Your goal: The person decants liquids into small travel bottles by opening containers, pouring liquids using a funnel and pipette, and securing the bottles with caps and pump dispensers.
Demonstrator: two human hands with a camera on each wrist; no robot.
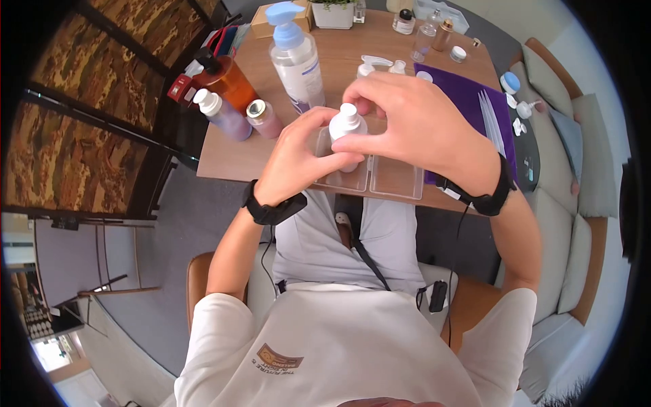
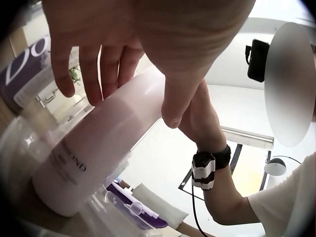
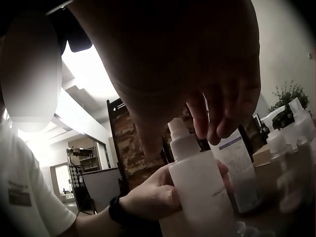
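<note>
A small white spray bottle (image 1: 348,125) with a nozzle on top stands upright over the table's front edge. My left hand (image 1: 291,159) grips its body, thumb on the near side and fingers on the far side. In the left wrist view the pale bottle (image 2: 98,143) bears dark lettering. Around the nozzle (image 3: 178,129) hovers my right hand (image 1: 420,122), its thumb and fingers spread either side with a gap showing in the right wrist view. Below the bottle lies a clear divided tray (image 1: 396,195).
Left on the table stand a large blue-topped pump bottle (image 1: 291,57), an amber bottle (image 1: 230,81), a lilac bottle (image 1: 227,119) and a pink bottle (image 1: 266,122). A purple mat (image 1: 461,95) carries clear strips (image 1: 489,122). Perfume bottles (image 1: 424,41) and a planter (image 1: 332,15) stand behind.
</note>
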